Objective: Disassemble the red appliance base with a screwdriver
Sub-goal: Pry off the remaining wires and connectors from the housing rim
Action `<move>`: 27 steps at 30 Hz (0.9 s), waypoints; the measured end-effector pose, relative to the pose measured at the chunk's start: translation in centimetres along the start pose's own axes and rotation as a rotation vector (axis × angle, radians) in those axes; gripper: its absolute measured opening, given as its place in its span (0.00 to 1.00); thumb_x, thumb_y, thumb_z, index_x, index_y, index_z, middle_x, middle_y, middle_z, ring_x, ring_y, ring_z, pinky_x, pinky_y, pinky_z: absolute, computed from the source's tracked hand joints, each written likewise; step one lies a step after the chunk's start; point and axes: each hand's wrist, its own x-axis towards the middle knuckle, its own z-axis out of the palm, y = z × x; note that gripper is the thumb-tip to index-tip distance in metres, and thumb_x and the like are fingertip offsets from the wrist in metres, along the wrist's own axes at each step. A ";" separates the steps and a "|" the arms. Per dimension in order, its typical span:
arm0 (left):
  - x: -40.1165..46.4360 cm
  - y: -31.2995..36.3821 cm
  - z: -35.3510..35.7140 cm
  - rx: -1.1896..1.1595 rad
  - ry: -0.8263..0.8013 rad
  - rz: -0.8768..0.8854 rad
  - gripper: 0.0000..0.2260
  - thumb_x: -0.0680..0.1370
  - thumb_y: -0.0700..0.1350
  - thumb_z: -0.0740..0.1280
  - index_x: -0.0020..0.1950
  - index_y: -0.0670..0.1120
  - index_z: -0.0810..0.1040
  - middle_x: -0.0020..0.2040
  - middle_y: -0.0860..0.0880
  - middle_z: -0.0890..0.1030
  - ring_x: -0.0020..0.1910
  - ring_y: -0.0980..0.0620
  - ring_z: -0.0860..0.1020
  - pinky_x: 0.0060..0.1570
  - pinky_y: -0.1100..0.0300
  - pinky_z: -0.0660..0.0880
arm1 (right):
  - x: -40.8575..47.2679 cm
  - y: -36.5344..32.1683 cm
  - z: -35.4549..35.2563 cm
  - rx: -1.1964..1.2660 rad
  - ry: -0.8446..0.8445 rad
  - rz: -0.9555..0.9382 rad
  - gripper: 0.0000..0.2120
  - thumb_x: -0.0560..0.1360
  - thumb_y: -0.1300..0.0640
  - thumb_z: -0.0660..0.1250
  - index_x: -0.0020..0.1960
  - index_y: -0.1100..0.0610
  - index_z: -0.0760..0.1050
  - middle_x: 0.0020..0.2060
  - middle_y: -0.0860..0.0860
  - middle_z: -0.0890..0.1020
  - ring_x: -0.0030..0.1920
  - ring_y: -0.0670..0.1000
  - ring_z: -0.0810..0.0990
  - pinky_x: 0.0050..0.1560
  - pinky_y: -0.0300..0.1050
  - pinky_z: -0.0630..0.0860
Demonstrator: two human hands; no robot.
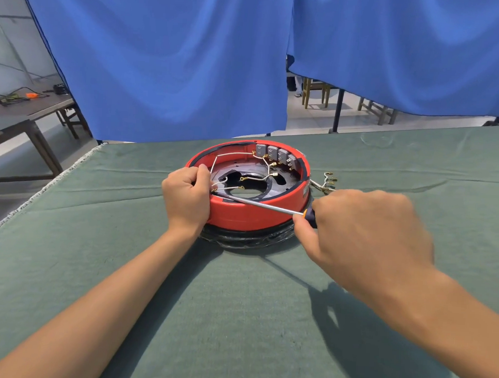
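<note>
Seemingly, screwdriver (266, 205) tip behind left hand (185, 198)

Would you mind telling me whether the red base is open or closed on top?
Open: the red base has no cover, and its wires and grey terminal blocks are exposed.

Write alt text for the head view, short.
A person's left hand grips the near-left rim of a round red appliance base on a green cloth-covered table, while the right hand holds a screwdriver whose tip reaches inside the rim beside the left hand. White wires with brass terminals cross the open interior; blue curtains hang behind.
</note>
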 end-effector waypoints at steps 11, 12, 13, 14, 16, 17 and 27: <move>-0.1 -0.3 0.2 0.015 -0.002 0.001 0.23 0.74 0.47 0.59 0.27 0.31 0.73 0.26 0.36 0.77 0.30 0.38 0.76 0.36 0.47 0.70 | -1.0 -2.9 -1.2 0.067 0.075 0.077 0.34 0.43 0.59 0.81 0.26 0.54 0.54 0.15 0.52 0.69 0.14 0.53 0.68 0.32 0.32 0.46; -0.1 -0.3 0.2 0.013 -0.004 0.002 0.22 0.75 0.46 0.59 0.27 0.31 0.74 0.25 0.38 0.78 0.29 0.41 0.76 0.36 0.47 0.70 | -1.1 -3.0 -1.3 0.066 0.071 0.083 0.34 0.43 0.59 0.81 0.26 0.54 0.54 0.15 0.52 0.69 0.14 0.53 0.68 0.32 0.32 0.46; -0.1 -0.3 0.2 0.012 -0.005 0.001 0.22 0.75 0.46 0.59 0.27 0.32 0.74 0.25 0.40 0.78 0.29 0.43 0.76 0.36 0.47 0.71 | -1.0 -3.0 -1.4 0.067 0.065 0.079 0.34 0.43 0.59 0.81 0.26 0.53 0.53 0.15 0.53 0.69 0.14 0.53 0.68 0.33 0.32 0.45; -0.1 -0.3 0.2 0.011 -0.007 0.000 0.22 0.75 0.46 0.59 0.27 0.32 0.74 0.25 0.40 0.78 0.29 0.43 0.76 0.35 0.47 0.71 | -0.9 -2.9 -1.5 0.065 0.054 0.071 0.35 0.44 0.59 0.81 0.26 0.53 0.52 0.15 0.52 0.69 0.14 0.53 0.68 0.35 0.32 0.43; -0.1 -0.3 0.1 0.012 -0.015 0.003 0.21 0.75 0.45 0.60 0.27 0.33 0.74 0.24 0.44 0.77 0.28 0.45 0.76 0.35 0.48 0.71 | -0.5 -2.1 -1.6 -0.010 0.014 0.066 0.37 0.49 0.53 0.80 0.26 0.54 0.48 0.15 0.51 0.68 0.15 0.53 0.66 0.36 0.33 0.41; 0.0 -0.4 0.0 0.010 -0.018 0.003 0.21 0.75 0.45 0.60 0.26 0.33 0.75 0.24 0.47 0.77 0.27 0.48 0.76 0.35 0.50 0.71 | -0.3 -1.6 -1.6 -0.087 -0.009 0.062 0.34 0.54 0.49 0.78 0.26 0.54 0.49 0.16 0.49 0.67 0.16 0.54 0.63 0.34 0.34 0.40; 0.0 -0.4 0.0 -0.001 -0.019 0.005 0.22 0.75 0.45 0.60 0.27 0.31 0.74 0.25 0.45 0.78 0.30 0.40 0.77 0.38 0.47 0.73 | 1.4 1.9 0.7 -0.094 -0.028 -0.063 0.20 0.76 0.41 0.55 0.35 0.53 0.75 0.28 0.49 0.68 0.30 0.54 0.66 0.26 0.40 0.49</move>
